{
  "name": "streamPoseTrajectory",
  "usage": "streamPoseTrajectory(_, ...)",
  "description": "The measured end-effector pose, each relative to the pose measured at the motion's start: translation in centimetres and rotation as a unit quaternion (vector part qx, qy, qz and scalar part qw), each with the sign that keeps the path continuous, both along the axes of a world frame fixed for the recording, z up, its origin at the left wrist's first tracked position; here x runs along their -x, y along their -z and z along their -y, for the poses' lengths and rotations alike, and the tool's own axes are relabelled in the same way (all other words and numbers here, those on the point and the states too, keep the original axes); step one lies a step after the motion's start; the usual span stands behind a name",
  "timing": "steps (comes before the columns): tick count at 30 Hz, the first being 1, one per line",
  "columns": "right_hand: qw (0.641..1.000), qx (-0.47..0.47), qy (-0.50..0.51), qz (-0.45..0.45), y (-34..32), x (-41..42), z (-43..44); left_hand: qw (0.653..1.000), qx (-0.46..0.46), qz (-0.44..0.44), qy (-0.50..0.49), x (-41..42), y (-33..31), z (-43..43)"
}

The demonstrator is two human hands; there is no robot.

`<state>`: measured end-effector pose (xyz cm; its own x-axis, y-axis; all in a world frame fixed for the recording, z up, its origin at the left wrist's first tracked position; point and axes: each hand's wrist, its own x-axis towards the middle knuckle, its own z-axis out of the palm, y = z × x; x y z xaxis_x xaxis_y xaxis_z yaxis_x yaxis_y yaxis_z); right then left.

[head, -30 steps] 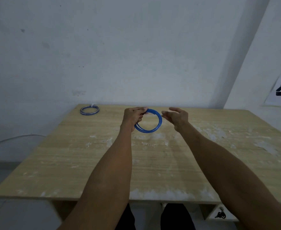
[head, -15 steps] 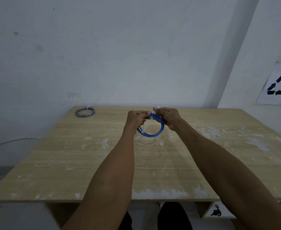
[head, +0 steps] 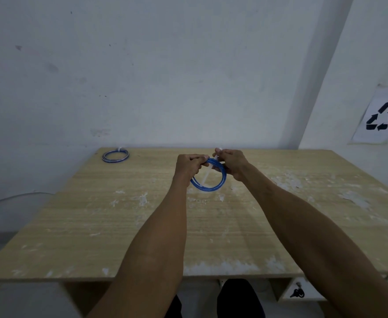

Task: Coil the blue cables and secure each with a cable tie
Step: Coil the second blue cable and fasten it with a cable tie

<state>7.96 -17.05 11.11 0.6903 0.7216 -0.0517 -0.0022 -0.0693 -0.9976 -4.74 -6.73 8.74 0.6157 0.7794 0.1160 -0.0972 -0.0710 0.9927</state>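
Observation:
A blue cable coil [head: 220, 183] is held up above the middle of the wooden table [head: 96, 214]. My left hand [head: 188, 166] grips the coil's top left part. My right hand [head: 231, 160] pinches a white cable tie [head: 206, 174] at the coil's top; the tie's tail hangs down across the ring and its tip sticks out above my fingers. A second blue coil [head: 115, 155], bound with a white tie, lies flat at the table's far left corner.
A white wall stands right behind the table. A paper sheet with a recycling sign [head: 380, 117] hangs on the right wall. A pale cable [head: 12, 198] runs along the floor at left. A key [head: 297, 293] hangs in a lock under the table's front right.
My right hand came in from the right of the coil and took hold of the white tie at its top. The left hand kept its grip on the coil.

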Motion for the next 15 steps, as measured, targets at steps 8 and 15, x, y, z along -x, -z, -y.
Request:
streamPoseTrajectory(8, 1.000, 0.019, 0.001, 0.014, 0.30, -0.48, -0.48, 1.000, 0.019, 0.005, 0.012, 0.04, 0.03, 0.12)
streamPoseTrajectory(15, 0.993, -0.073, -0.069, -0.059, 0.38, 0.10, -0.67, 0.999, 0.006, 0.027, -0.026, 0.34, -0.17, -0.61)
